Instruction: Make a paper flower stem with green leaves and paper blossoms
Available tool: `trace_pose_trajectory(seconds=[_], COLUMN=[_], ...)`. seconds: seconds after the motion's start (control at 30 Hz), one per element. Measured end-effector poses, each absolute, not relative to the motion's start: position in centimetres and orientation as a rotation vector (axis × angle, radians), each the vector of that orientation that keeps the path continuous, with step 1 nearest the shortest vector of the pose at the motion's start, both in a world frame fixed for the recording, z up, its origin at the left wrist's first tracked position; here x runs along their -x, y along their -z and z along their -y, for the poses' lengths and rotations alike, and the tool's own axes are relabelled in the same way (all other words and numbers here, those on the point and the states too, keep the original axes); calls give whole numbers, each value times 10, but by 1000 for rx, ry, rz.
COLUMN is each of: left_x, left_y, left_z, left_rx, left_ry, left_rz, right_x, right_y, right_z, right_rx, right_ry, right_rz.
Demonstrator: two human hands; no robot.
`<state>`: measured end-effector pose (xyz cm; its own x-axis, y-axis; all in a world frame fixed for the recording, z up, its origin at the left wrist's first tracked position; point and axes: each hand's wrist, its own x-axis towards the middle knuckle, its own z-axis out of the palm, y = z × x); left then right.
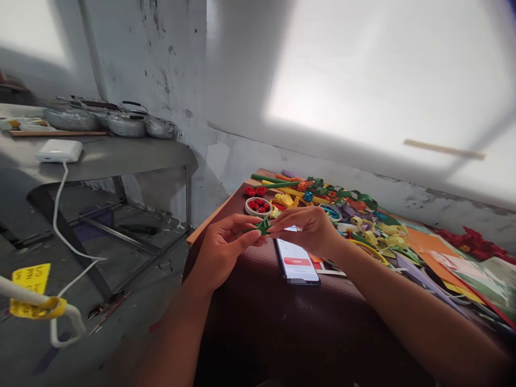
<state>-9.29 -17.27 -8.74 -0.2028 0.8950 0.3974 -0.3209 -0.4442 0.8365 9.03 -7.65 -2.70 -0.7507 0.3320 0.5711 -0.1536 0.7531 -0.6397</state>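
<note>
Left hand: left hand (221, 244) raised over the table edge, palm turned inward, fingers curled, thumb and fingertips closed on the green paper piece (264, 226).
Right hand: right hand (308, 228) opposite the left, wrist bent, fingertips pinched onto the same green paper piece from its right side.
Green paper piece: small, folded, held between both hands, clear of the table surface.
Phone: phone (296, 262) lies flat, screen lit, just below the right hand, partly hidden by it.
Bowl: small round bowl (258, 207) just beyond the hands, holds red paper roses.
Loose roses: two red roses (255, 190) on the table beyond the bowl.
Pile: mixed coloured paper strips and rolls (346, 207) beyond and right of the right hand.
Table: dark brown table (258, 301) under both forearms.
</note>
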Motion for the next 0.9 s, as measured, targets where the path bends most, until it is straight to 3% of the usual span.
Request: trace_pose_trajectory(seconds=[0.27, 0.43, 0.6, 0.73, 0.9], left_x=[83, 86, 92, 93, 92], left_y=[80, 79, 79, 78, 77], left_z=[166, 160, 160, 161, 162], left_rx=[-1012, -821, -817, -878, -903], left_ry=[-2028, -2247, -2142, -2044, -2009], left_rz=[-1048, -1027, -999, -1032, -1088], right_x=[-86, -82, -66, -59, -69], right_y=[26, 8, 0, 1, 1], right_z=[66, 55, 45, 42, 43], right_rx=[400, 652, 422, 355, 475], right_ry=[-785, -330, 13, 3, -271], right_rz=[2293, 2632, 3006, 3072, 2845])
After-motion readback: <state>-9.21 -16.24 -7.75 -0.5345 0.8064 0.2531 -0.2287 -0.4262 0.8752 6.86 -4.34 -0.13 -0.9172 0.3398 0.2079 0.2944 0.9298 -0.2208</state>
